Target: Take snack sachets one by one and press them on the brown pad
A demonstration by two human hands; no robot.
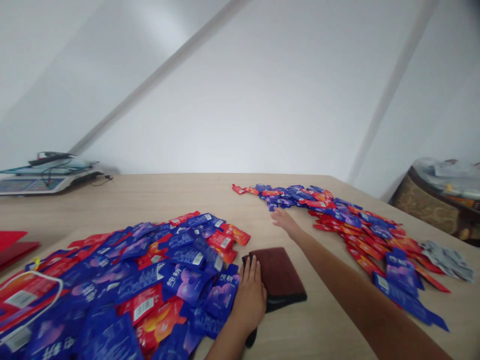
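My left hand (250, 294) lies flat, fingers stretched over the left edge of a flat dark-brown, leather-like case (282, 272) with black edges. Just left of that hand spreads a big pile of blue and red sachets (187, 280), and its side comes close to the packets. My right hand (285, 221) reaches forward across the table with fingers extended. A small blue sachet (272, 206) is at its fingertips; whether they touch it I cannot tell. Beyond and to the right, a long band of blue and red sachets (348, 220) runs along the table's right side.
On the back left stands a weighing scale (45, 181) with a cable and dark items on top. Red folded card (17, 250) lies at the left edge. Grey gloves (448, 257) rest at the right. Past the table's right edge is a patterned round container (427, 200).
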